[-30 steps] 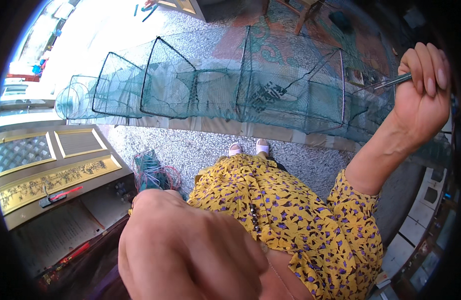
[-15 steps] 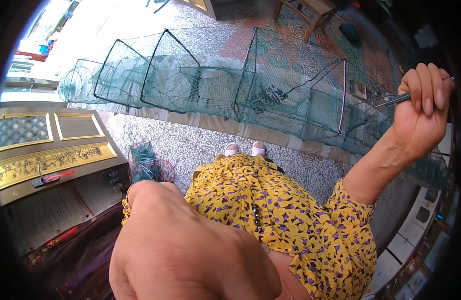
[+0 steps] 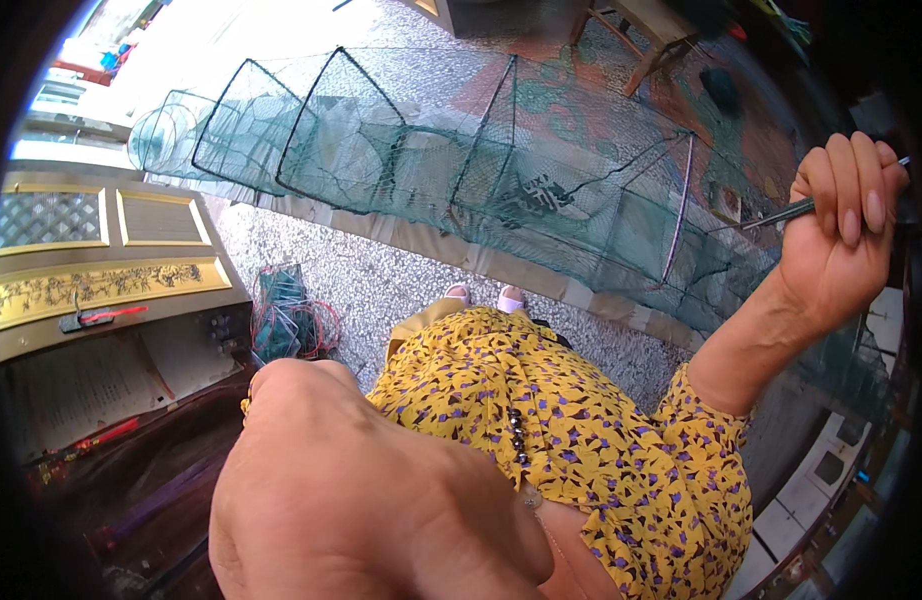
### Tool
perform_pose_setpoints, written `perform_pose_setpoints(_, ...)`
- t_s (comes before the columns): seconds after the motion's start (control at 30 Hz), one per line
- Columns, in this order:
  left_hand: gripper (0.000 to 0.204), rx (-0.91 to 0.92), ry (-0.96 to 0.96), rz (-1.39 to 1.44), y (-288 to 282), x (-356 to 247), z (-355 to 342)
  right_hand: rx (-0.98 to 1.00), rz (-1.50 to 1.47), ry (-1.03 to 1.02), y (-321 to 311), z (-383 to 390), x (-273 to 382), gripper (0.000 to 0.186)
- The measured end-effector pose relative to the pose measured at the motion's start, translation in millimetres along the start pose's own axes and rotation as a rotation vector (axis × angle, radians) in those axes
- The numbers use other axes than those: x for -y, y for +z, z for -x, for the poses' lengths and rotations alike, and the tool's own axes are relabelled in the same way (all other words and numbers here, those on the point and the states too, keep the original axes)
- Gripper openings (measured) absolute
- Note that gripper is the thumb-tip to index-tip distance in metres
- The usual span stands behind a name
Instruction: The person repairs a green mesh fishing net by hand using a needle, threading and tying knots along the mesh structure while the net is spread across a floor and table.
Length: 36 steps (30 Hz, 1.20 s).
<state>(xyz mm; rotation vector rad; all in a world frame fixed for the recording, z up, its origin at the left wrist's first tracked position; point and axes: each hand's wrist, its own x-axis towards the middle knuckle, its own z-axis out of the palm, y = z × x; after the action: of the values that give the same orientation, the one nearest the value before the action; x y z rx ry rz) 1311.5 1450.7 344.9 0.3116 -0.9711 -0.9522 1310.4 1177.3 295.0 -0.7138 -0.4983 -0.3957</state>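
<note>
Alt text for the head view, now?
A person's right hand grips a slim dark rod near a long green mesh net with rectangular frames, stretched over a speckled floor. Their left hand looms close to the camera, before a yellow patterned garment.

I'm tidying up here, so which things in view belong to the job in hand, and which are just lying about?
In use, apparently:
slim dark rod, held in the right hand
long, dark-framed green mesh net, beside it

Seemingly just lying about:
brown wooden stool or bench
dark green bundle with reddish cords
</note>
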Motion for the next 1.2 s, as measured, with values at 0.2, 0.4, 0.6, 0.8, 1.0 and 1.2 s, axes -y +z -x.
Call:
perform_pose_setpoints(0.2, 0.011, -0.016, 0.036, -0.044, 1, 0, 3, -0.037, 0.000, 0.004, 7, 1, -3, 0.019)
perform_pose_setpoints(0.4, 0.012, 0.000, 0.100, -0.095, 2, -13, 10, -0.007, 0.052, -0.011, 11, -2, -1, 0.019)
perform_pose_setpoints(0.6, 0.013, -0.052, 0.229, -0.246, 15, -33, 17, -0.031, 0.123, -0.063, 36, 4, -12, 0.017)
perform_pose_setpoints(0.8, 0.015, -0.066, 0.215, -0.229, 8, -51, 20, -0.071, 0.233, -0.152, 56, 5, -11, 0.013)
perform_pose_setpoints(1.0, 0.019, -0.102, 0.130, -0.223, -13, -73, 18, -0.061, 0.228, -0.178, 63, -7, -2, 0.010)
perform_pose_setpoints(1.2, 0.035, -0.475, -0.088, 0.100, -152, -41, 53, -0.108, 0.234, -0.176, 49, -8, 6, 0.007)
